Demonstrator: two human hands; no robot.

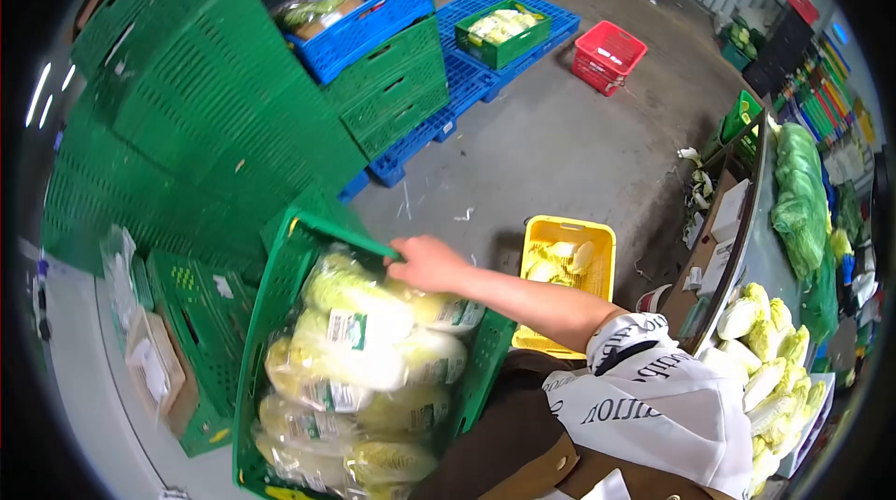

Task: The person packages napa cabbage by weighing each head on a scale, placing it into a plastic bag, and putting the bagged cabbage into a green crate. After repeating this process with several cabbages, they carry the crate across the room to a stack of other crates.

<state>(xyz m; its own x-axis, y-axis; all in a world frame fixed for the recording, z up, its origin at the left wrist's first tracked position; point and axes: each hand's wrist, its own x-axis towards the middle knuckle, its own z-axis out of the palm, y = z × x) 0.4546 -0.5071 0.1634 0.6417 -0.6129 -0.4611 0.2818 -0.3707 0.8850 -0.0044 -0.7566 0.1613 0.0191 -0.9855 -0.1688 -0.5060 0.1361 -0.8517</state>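
My right hand is closed on the upper rim of a green plastic crate, with my forearm stretched across from the right. The crate is tilted in front of me, at the lower left. Inside it lie several clear bags of pale yellow-green Chinese cabbages, with white and green labels. My left hand is out of view. A yellow crate stands on the floor behind my forearm, holding some loose pale leaves or small cabbages.
Stacked green crates rise at the left. A blue crate tops another stack on blue pallets. A red basket stands farther off. On the right-hand table are loose small cabbages and a green net bag.
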